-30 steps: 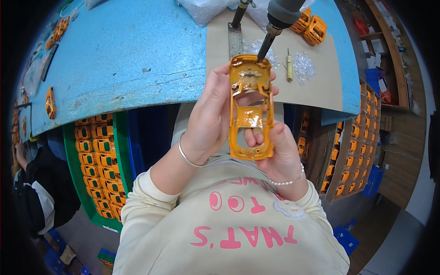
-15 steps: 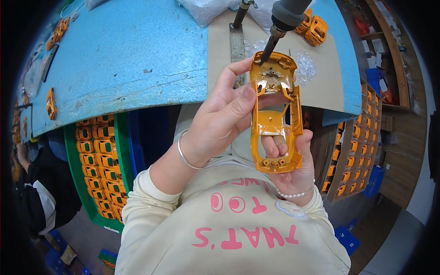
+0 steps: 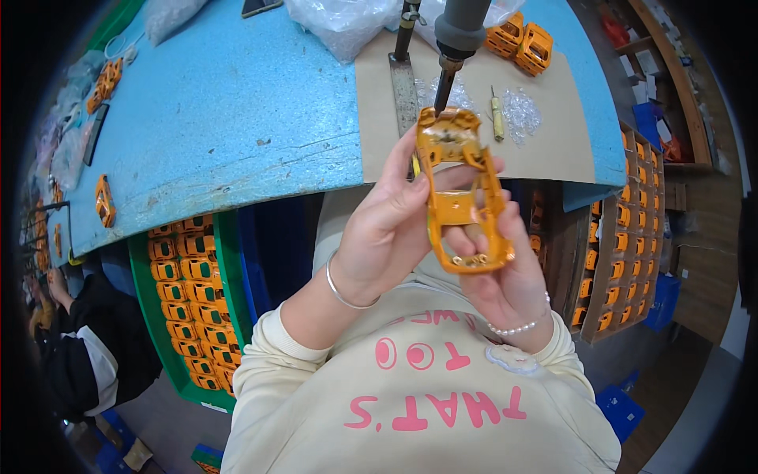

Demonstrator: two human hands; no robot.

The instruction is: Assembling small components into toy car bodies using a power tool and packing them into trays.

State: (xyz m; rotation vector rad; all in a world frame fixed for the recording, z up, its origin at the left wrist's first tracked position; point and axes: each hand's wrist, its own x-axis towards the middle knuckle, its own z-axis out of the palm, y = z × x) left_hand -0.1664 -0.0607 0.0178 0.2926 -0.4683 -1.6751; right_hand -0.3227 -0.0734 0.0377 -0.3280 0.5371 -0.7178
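Held between both hands over the bench's near edge is an orange toy car body shell (image 3: pixel 454 208), its hollow inside turned up. My left hand (image 3: pixel 377 225) grips its left side with thumb and fingers. My right hand (image 3: pixel 509 276) holds the near right end, with fingertips showing through an opening. A dark pen-shaped tool like a soldering iron (image 3: pixel 460 35) comes down from above, its tip at the shell's far end; whether it touches cannot be told. Beyond the shell lie a yellow-handled pointed tool (image 3: pixel 497 125) and small clear plastic pieces (image 3: pixel 521 116) on brown cardboard (image 3: pixel 560 134).
The blue bench (image 3: pixel 245 95) carries a metal bar stand (image 3: pixel 403 83), plastic bags (image 3: pixel 339 28) and more orange shells (image 3: pixel 534 49). Below, left, a green crate (image 3: pixel 145 300) holds several shells; a cardboard box (image 3: pixel 604 272) of shells stands right. Another person (image 3: pixel 103 340) sits far left.
Both hands and the shell have shifted slightly left, and the shell's near end has lifted and turned a little. The yellow-handled tool now shows fully. The whole view has shifted somewhat.
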